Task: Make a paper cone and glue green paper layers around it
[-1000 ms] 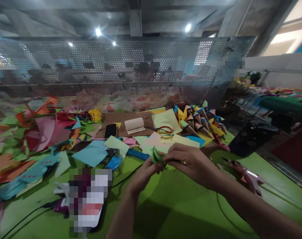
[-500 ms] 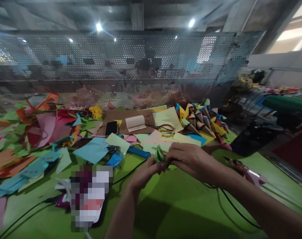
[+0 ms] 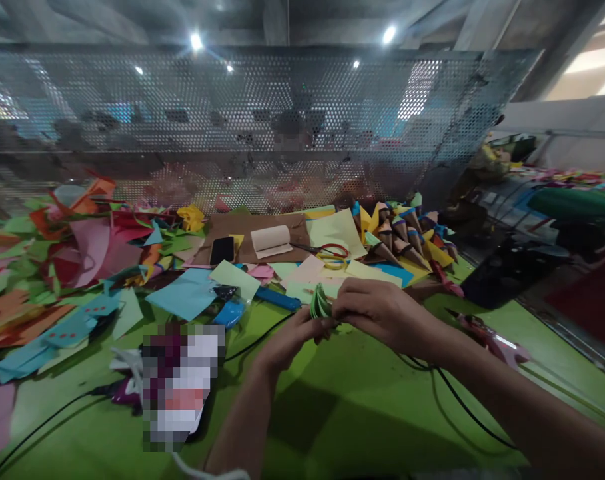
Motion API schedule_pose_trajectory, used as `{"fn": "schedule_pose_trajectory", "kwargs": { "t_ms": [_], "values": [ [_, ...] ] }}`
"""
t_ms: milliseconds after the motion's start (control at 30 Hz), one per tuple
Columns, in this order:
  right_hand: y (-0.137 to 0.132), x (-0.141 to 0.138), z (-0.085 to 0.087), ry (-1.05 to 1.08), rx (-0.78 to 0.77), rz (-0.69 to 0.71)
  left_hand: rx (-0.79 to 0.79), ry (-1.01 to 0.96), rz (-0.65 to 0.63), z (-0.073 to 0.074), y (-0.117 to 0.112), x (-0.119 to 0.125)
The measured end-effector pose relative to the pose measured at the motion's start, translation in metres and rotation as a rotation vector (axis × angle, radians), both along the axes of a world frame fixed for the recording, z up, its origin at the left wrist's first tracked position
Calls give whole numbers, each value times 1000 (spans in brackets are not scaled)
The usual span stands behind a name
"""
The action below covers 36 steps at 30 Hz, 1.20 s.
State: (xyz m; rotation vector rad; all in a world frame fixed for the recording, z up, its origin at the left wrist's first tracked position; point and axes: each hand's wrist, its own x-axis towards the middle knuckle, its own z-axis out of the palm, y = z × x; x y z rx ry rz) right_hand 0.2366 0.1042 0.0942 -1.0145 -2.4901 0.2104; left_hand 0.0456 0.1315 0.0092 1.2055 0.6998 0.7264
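Green table (image 3: 362, 413) is littered with loose sheets (image 3: 185, 297), cone pile (image 3: 400, 237) far right looks finished (plenty of paper left), while left hand (image 3: 287, 337) and right hand (image 3: 377, 310) pinch a half-folded green paper (image 3: 320, 305).

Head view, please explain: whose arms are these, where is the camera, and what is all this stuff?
No machine here: a person wears the camera on the head, so it looks down at that person's own arms. The left hand and right hand together pinch a small folded green paper above the green table. Beyond lie coloured paper scraps, scissors, a dark phone, a pale paper roll and paper cones, before a perforated metal screen.
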Motion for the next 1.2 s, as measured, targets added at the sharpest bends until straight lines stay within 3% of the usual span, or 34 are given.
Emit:
{"fn": "schedule_pose_trajectory", "kwargs": {
  "t_ms": [300, 600, 867, 1200],
  "values": [
    [1, 4, -6, 95, -39, 2, -3, -11, 2, -10, 4, 0],
    [-2, 3, -13, 70, -5, -24, 77, 87, -27, 0, 3, 1],
    [-4, 3, -23, 80, 89, -21, 56, 53, 4, -3, 3, 1],
    [-3, 7, -26, 161, 67, -33, 28, 33, 22, -2, 3, 1]
  ]
}}
